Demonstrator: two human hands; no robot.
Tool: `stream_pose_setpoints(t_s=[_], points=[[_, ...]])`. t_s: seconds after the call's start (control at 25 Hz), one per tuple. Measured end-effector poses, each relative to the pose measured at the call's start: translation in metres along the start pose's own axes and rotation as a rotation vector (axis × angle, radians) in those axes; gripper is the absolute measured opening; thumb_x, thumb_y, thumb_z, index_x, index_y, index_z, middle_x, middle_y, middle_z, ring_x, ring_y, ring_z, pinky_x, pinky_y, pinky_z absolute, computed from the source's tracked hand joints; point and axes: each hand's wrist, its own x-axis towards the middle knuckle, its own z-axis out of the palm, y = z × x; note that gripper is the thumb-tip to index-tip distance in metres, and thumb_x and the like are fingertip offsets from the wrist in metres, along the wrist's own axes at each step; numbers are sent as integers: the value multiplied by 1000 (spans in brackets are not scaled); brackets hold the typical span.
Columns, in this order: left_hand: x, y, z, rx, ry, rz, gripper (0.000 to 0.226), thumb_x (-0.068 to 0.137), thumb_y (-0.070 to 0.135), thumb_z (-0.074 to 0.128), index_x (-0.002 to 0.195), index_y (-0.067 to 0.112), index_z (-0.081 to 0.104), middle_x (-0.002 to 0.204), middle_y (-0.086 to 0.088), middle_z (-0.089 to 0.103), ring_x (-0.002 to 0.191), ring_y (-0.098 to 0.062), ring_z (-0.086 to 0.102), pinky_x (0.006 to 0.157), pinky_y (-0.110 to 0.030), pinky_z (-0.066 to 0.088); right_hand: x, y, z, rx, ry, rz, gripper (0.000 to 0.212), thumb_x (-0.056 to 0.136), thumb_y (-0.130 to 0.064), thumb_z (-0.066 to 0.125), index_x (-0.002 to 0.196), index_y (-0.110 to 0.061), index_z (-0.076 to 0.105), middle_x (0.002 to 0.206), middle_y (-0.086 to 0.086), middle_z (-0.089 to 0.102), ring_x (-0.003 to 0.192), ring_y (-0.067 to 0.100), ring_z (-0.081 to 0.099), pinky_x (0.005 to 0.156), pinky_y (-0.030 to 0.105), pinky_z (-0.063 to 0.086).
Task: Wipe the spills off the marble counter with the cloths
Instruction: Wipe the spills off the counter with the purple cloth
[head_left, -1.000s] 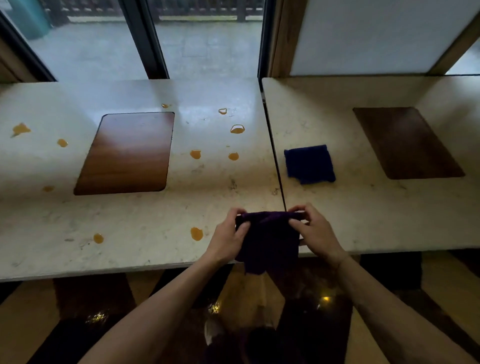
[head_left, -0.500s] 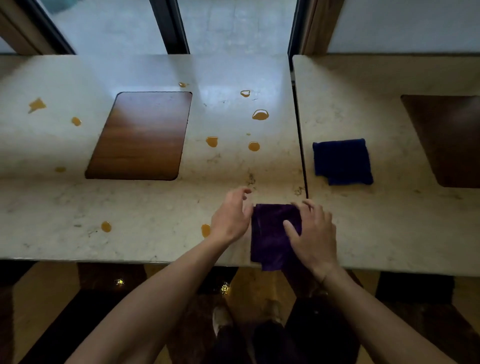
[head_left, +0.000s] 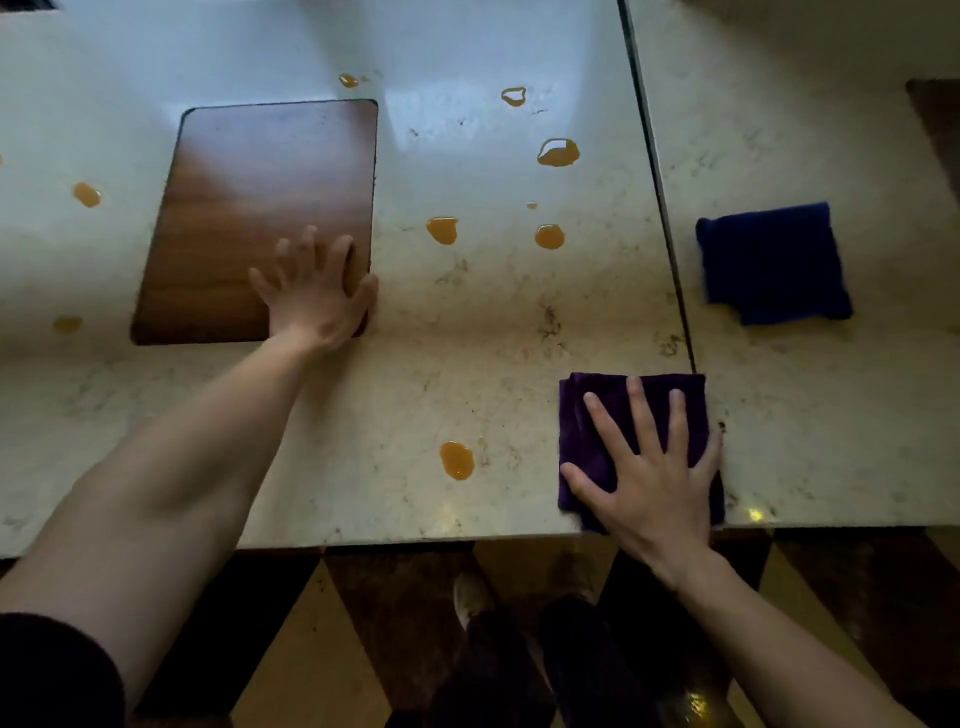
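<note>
A folded purple cloth (head_left: 597, 436) is pressed flat against the marble counter (head_left: 395, 395) at the lower right of the frame by the right hand (head_left: 649, 478), whose fingers are spread wide and grip nothing. The left hand (head_left: 317, 296) is laid open, fingers splayed, on the lower right corner of a wooden inset panel (head_left: 260, 197) at centre left. An orange spill (head_left: 457, 460) is seen just left of the purple cloth; further spills (head_left: 558, 153) are scattered above. A folded blue cloth (head_left: 774, 262) lies untouched at the right, beyond the counter seam (head_left: 657, 192).
</note>
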Motion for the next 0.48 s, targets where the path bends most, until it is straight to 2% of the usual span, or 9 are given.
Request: stream_pose_setpoints(t_s=[0.16,0.36,0.4,0.48], points=[[22,-16,6,61,38,35,77,83,84,15,149,45,18,166,-1,7,150,-45,-3,108,-80,-3,38,-18,-5,13,-22,95,82,82,-85,17,154,-50,-3,167,-5,-14,152,34,-11,112,73,1],[25,-16,10,33,55,43,81,80,85,12,151,46,18,167,-3,7,149,-49,4,108,-81,4,136,-35,-21,33,-70,155,83,76,-86,4,149,-53,-17,163,-8,-26,150,33,-21,114,71,-5],[25,-16,10,34,51,46,81,80,85,13,151,45,18,167,-4,8,149,-49,6,108,-81,5,155,-35,-23,40,-61,152,83,76,-86,4,150,-53,-16,164,-8,-24,150,33,-20,114,71,-3],[27,-18,11,49,47,55,81,81,84,15,152,44,20,166,-5,11,148,-50,9,107,-82,7,195,-35,-26,26,14,139,82,79,-85,10,153,-51,-2,168,-4,-7,152,37,-6,113,71,4]])
